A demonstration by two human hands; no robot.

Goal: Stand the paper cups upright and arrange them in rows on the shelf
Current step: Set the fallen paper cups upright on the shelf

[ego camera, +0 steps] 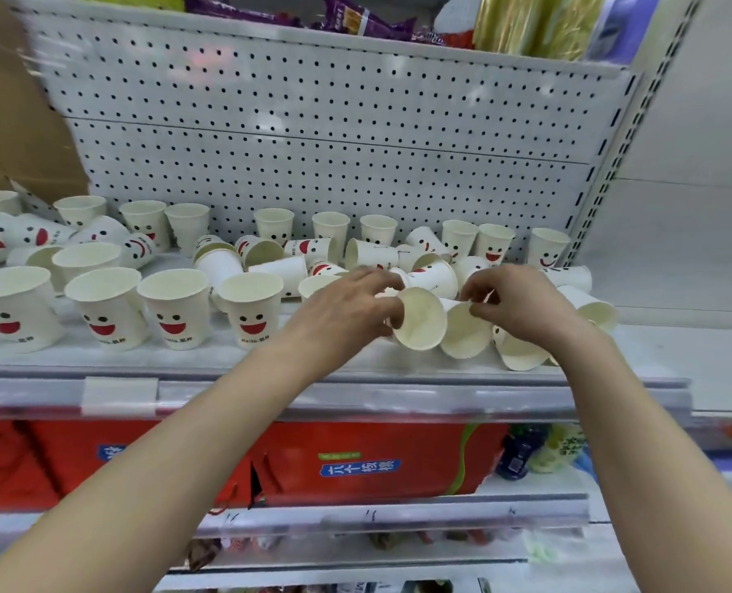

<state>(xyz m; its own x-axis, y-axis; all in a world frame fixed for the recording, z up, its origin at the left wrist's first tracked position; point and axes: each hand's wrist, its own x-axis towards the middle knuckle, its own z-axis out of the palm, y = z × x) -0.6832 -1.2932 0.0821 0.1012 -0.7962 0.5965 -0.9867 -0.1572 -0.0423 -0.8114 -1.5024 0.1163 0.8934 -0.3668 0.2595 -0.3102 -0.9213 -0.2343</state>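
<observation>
White paper cups with red smiling faces cover the grey shelf (pixel 270 361). Several stand upright in a front row at the left, such as one cup (pixel 251 310). Several more upright cups line the pegboard at the back, one of them (pixel 273 224). Many lie tipped over in the middle and at the right. My left hand (pixel 347 301) grips a tipped cup (pixel 420 321) whose mouth faces me. My right hand (pixel 514 301) pinches the rim of a second tipped cup (pixel 467 331) beside it. Another tipped cup (pixel 522 350) lies under my right wrist.
A white pegboard (pixel 313 143) backs the shelf. A brown cardboard box (pixel 18 122) stands at the far left. Snack packets (pixel 355 15) sit on the shelf above. Red boxes (pixel 355 460) fill the shelf below. A white upright post (pixel 608 164) bounds the right side.
</observation>
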